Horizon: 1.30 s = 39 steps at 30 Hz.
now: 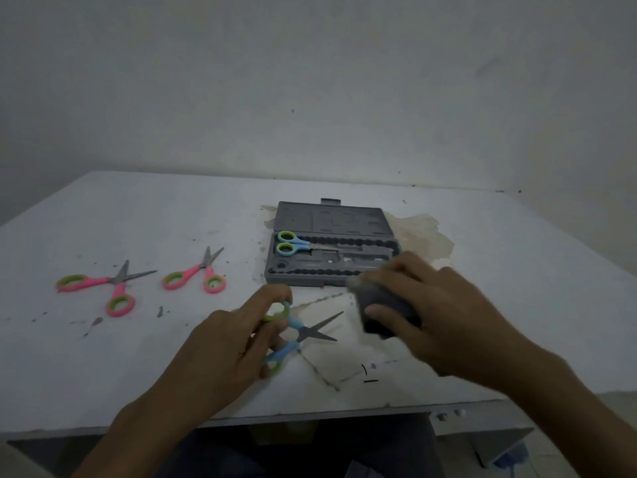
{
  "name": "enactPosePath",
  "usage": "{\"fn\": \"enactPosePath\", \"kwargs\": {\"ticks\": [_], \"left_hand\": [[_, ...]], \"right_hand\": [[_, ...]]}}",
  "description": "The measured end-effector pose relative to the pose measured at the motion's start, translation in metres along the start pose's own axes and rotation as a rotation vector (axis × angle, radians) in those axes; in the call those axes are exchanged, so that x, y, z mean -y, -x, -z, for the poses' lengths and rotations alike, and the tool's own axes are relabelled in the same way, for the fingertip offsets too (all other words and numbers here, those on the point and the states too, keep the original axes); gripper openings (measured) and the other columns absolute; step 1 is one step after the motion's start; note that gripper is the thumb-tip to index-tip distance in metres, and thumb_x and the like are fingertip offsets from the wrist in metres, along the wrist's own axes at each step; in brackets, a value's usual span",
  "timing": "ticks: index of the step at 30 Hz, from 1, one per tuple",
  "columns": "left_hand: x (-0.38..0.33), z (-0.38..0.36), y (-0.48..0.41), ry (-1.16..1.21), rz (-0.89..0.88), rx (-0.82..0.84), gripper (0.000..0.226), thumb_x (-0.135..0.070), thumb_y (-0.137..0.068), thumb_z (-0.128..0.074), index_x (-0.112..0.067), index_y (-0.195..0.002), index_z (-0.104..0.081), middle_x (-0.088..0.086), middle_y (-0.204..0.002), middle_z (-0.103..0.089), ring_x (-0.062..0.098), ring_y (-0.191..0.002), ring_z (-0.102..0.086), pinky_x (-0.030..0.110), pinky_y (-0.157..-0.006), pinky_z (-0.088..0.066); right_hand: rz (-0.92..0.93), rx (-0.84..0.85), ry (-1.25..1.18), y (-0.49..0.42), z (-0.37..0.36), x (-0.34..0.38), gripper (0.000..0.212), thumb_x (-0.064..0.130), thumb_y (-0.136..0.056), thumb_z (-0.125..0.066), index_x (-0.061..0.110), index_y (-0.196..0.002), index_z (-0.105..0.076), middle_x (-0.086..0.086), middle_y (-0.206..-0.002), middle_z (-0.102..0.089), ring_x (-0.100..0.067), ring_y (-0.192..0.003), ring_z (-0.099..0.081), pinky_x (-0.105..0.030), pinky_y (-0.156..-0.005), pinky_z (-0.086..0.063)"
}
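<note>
The left hand point(224, 343) curls its fingers round the round loops of the open blue scissors point(303, 331). The loops are blue plastic with green inside. The two thin metal blades are spread like a V and point to about 3 o'clock. These scissors are near the front middle of the white table point(138, 357), at 6 o'clock from the grey plastic case point(331, 219).

The right hand point(444, 312) is at 3 o'clock from those scissors. Its thumb and bent fingers grip a dark grey block point(386, 305) with flat sides. The block is blurry, so I cannot tell what it is made of.

The case lies open and flat, with bumpy rows inside. A second blue pair point(293, 243) lies closed in it at the left end. At 9 o'clock from the case lie the near pink scissors point(200, 274) and the far pink scissors point(113, 284), both with blades apart. The table top is stained, scratched and peeling.
</note>
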<state>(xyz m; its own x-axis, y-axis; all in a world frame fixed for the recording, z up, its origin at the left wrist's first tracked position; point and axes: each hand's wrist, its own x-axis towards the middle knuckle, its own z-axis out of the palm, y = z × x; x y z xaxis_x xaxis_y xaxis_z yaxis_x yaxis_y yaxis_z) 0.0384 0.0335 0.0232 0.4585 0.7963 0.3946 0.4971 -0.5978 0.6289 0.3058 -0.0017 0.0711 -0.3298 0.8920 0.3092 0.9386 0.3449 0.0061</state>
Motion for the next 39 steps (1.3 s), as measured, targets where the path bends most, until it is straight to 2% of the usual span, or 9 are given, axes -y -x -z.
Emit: {"fn": "enactPosePath", "kwargs": {"ticks": [4,9,13,20,24,26,29,35,39], "left_hand": [[-0.009,-0.001,-0.008,-0.203,-0.154,-0.012,0.029,-0.048,-0.091,-0.031,-0.048,-0.119,-0.034,-0.01,-0.072,-0.074,0.005,-0.051,-0.066,0.029,-0.046,-0.056],[-0.003,-0.002,-0.007,-0.213,-0.203,-0.03,0.031,-0.043,-0.093,-0.035,-0.041,-0.124,-0.039,-0.014,-0.076,-0.076,0.002,-0.055,-0.068,0.024,-0.048,-0.056],[-0.008,-0.008,-0.005,-0.194,-0.228,-0.02,0.03,-0.037,-0.092,-0.038,-0.04,-0.121,-0.042,-0.017,-0.073,-0.073,0.0,-0.057,-0.068,0.017,-0.05,-0.054],[-0.009,-0.027,-0.009,-0.165,-0.19,0.03,0.024,-0.042,-0.095,-0.032,-0.046,-0.118,-0.036,-0.013,-0.078,-0.075,0.003,-0.07,-0.072,0.024,-0.061,-0.057],[-0.005,-0.011,-0.003,0.018,-0.005,-0.046,0.014,-0.038,-0.1,-0.039,-0.051,-0.106,-0.042,-0.011,-0.07,-0.071,0.005,-0.063,-0.069,0.017,-0.048,-0.051],[-0.003,0.0,0.001,0.159,0.158,-0.114,0.021,-0.031,-0.096,-0.047,-0.052,-0.097,-0.047,-0.008,-0.075,-0.073,0.015,-0.062,-0.071,0.02,-0.038,-0.047],[-0.009,-0.001,0.002,0.302,0.261,-0.117,0.022,-0.026,-0.096,-0.05,-0.048,-0.096,-0.049,-0.003,-0.08,-0.073,0.033,-0.055,-0.068,0.029,-0.032,-0.045],[-0.015,-0.018,0.0,0.418,0.298,-0.157,0.016,-0.042,-0.084,-0.05,-0.053,-0.096,-0.051,0.006,-0.073,-0.071,0.028,-0.057,-0.069,0.03,-0.034,-0.047],[-0.014,-0.027,-0.002,0.389,0.221,-0.159,0.017,-0.035,-0.089,-0.049,-0.046,-0.102,-0.051,0.005,-0.068,-0.072,0.014,-0.054,-0.068,0.017,-0.045,-0.049]], "right_hand": [[0.164,0.077,0.116,-0.017,-0.008,0.041,0.044,0.056,-0.092,-0.028,0.033,-0.123,-0.049,0.006,-0.116,-0.05,-0.011,-0.081,-0.054,-0.03,-0.069,-0.033],[0.291,0.151,0.124,-0.026,-0.007,0.032,0.031,0.052,-0.094,-0.037,0.031,-0.104,-0.057,0.008,-0.094,-0.053,-0.012,-0.068,-0.053,-0.033,-0.063,-0.037],[0.319,0.208,0.1,-0.02,-0.003,0.019,0.03,0.051,-0.096,-0.031,0.033,-0.103,-0.054,0.011,-0.096,-0.052,-0.012,-0.072,-0.051,-0.036,-0.068,-0.04],[0.267,0.215,0.025,-0.01,-0.004,-0.004,0.025,0.055,-0.097,-0.031,0.041,-0.107,-0.049,0.018,-0.097,-0.046,-0.002,-0.075,-0.04,-0.022,-0.067,-0.028],[0.065,0.126,-0.003,-0.002,-0.002,-0.039,0.028,0.058,-0.094,-0.03,0.039,-0.099,-0.05,0.019,-0.092,-0.049,0.001,-0.07,-0.043,-0.02,-0.069,-0.035],[-0.115,-0.026,-0.217,0.005,-0.002,-0.048,0.025,0.058,-0.089,-0.037,0.037,-0.093,-0.05,0.015,-0.087,-0.053,-0.001,-0.07,-0.051,-0.017,-0.063,-0.038],[-0.238,-0.162,-0.631,0.009,-0.013,-0.023,0.017,0.041,-0.091,-0.052,0.027,-0.096,-0.06,0.01,-0.086,-0.062,-0.002,-0.076,-0.06,-0.011,-0.065,-0.044],[-0.313,-0.238,-1.083,0.003,-0.037,0.022,0.023,0.032,-0.088,-0.059,0.022,-0.109,-0.056,0.012,-0.091,-0.068,-0.006,-0.082,-0.068,-0.02,-0.068,-0.053],[-0.264,-0.142,-0.999,-0.003,-0.048,0.029,0.025,0.039,-0.09,-0.058,0.026,-0.111,-0.06,0.015,-0.095,-0.068,-0.005,-0.088,-0.066,-0.026,-0.075,-0.055]]}}
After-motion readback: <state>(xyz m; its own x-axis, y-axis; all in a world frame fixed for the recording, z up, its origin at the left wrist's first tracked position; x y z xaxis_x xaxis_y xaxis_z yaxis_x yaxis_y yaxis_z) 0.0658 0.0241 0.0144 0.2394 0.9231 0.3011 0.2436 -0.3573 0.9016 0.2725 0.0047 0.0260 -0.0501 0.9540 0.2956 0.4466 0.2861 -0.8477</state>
